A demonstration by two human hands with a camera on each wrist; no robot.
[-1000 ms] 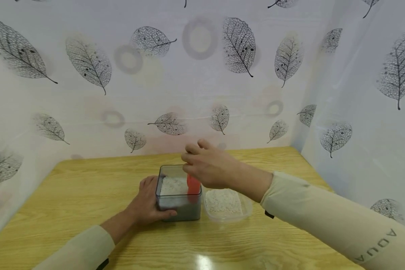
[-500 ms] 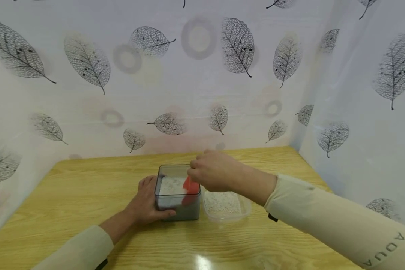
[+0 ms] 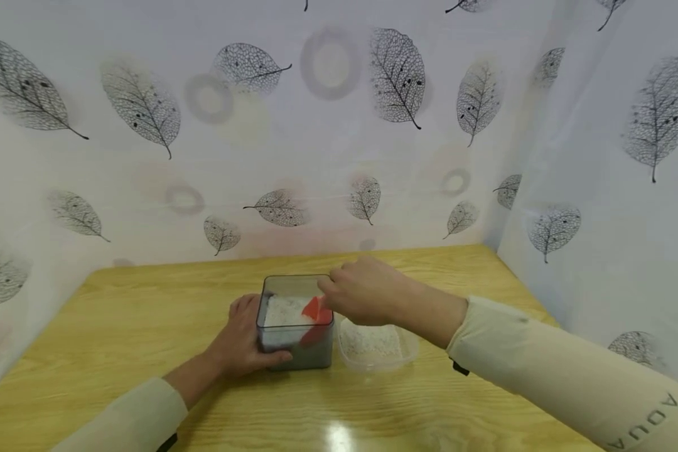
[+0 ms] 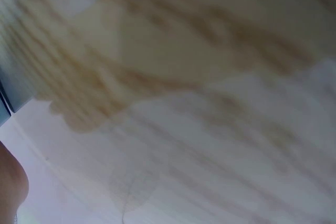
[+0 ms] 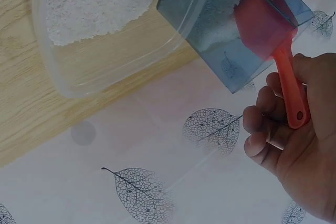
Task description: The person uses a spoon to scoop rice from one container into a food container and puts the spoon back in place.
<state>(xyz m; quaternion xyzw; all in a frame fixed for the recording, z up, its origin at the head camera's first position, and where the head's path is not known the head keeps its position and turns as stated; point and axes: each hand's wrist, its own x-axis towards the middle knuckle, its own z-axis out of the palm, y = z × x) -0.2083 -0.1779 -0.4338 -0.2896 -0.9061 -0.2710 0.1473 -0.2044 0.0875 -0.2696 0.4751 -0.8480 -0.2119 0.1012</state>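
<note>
My left hand (image 3: pixel 242 342) holds the near left side of a smoky grey see-through box (image 3: pixel 296 356), its thumb lying along the front. White grains that look like rice (image 3: pixel 285 311) fill part of the box. In my right hand (image 3: pixel 373 294) is a red plastic scoop (image 5: pixel 262 27), gripped by its handle. The scoop's bowl dips inside the box at the right, tilted against the grains, and shows through the wall in the right wrist view. Right of the box stands a shallow clear container (image 3: pixel 409 353) with more white rice (image 5: pixel 100 3) in it.
The wood-patterned table (image 3: pixel 164 314) carries both containers. Behind it and at the sides hangs a pale curtain (image 3: pixel 339 144) printed with dark leaves. The left wrist view shows mostly blurred table and curtain, with the box's edge (image 4: pixel 11 90) at the left.
My right hand has come down and slightly right, tilting the scoop so its bowl points left inside the box. The left hand keeps its hold on the box.
</note>
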